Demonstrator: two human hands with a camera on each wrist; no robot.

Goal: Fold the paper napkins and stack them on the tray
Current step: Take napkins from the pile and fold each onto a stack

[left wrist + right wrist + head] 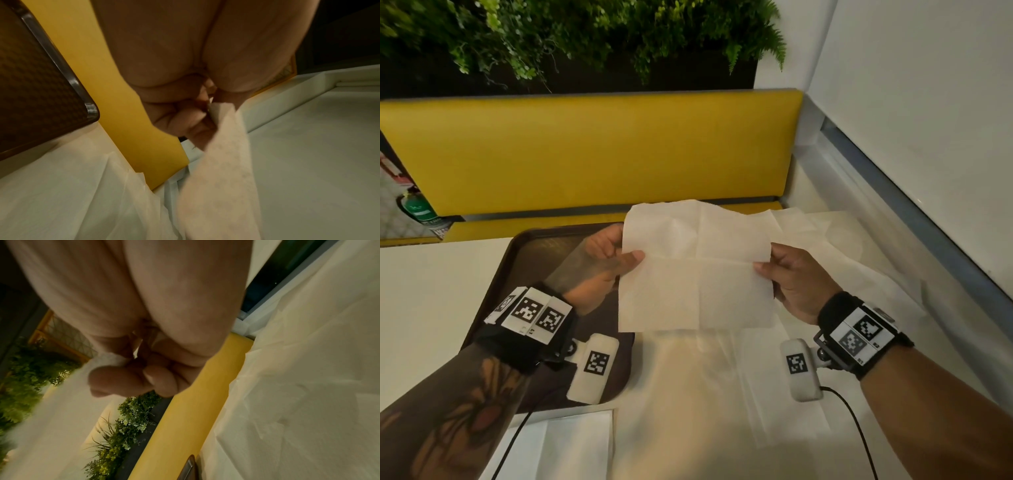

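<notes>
The unfolded napkin (697,267) hangs in the air, the tray (524,253) at its nine o'clock. Left hand (606,263) and right hand (796,281) pinch opposite side edges. It looks featherlight, limp and easily torn, so edges and corners seem best.

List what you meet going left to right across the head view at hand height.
Brown tray → left hand pinching the napkin's left edge → unfolded napkin held up between the hands → right hand pinching its right edge → loose napkins spread on the table.
</notes>
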